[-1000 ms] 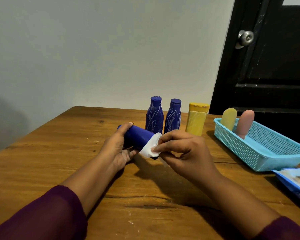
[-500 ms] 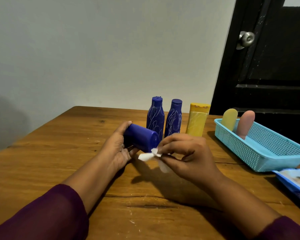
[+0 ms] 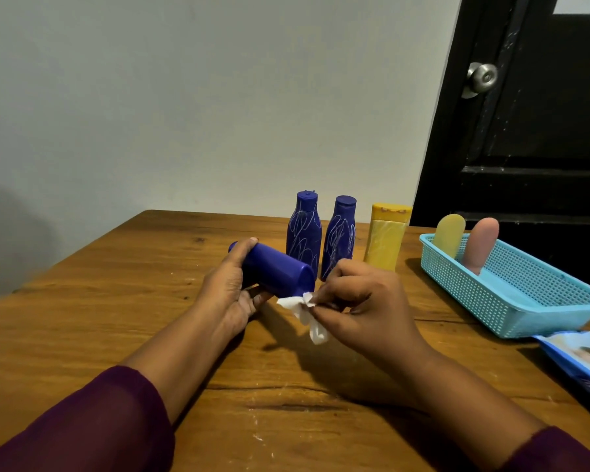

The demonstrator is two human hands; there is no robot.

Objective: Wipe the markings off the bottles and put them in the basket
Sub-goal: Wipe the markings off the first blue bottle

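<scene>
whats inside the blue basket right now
Two bottles lean against the far end of the blue basket: a yellow bottle and a pink bottle beside it. The yellow one's lower end is covered by the basket's wall, so any markings there cannot be checked.

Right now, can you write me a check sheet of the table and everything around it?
Surface: wooden table, scratched, with pale specks.
Job's things: blue bottle lying sideways, no scribbles on the side showing; scribbled bottle and second scribbled bottle upright behind it; yellow bottle upright beside them; basket holds a pale bottle and a pink bottle, leaning on its far wall.
Clutter: wipe pack at the right edge.
Grips: left hand holds the blue bottle; right hand pinches a wipe by its near end.
Cables: nothing seen.
Surroundings: plain wall, black door with knob.
</scene>
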